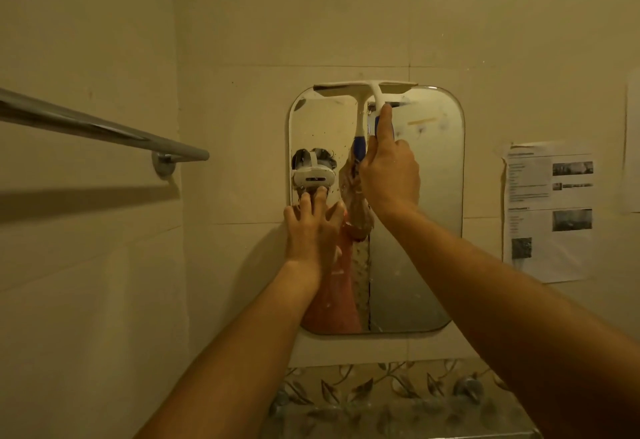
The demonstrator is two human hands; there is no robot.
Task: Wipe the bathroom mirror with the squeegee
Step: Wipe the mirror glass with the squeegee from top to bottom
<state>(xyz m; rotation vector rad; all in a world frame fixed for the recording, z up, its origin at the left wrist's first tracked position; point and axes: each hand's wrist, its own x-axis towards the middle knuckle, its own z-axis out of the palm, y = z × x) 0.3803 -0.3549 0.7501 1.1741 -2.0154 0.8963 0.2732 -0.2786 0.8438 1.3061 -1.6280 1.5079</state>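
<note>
Facing the mirror [426, 230], fixed upright on the tiled wall [242, 40], found its glass hazy and dotted with dark specks [313, 133] toward the left side. Judged a hard push at the top likely to rock or stress it, mounting unseen. Braced the left hand [311, 227] on the mirror's left edge, fingers spread wide and straight, tips on the glass; risked fresh prints there and a blocked downstroke on that side. Wrapped the right hand [389, 175] round the blue handle of the squeegee [346, 87], fingers curled tight, forefinger laid up along the neck. Held the blade level at the very top of the mirror, touching the rim and perhaps lapping onto the wall; covered only part of the width, well short of the right edge. Expected an unwiped strip on the right, streaks from any tilt or uneven pressure, and grit dragged from the wall.
</note>
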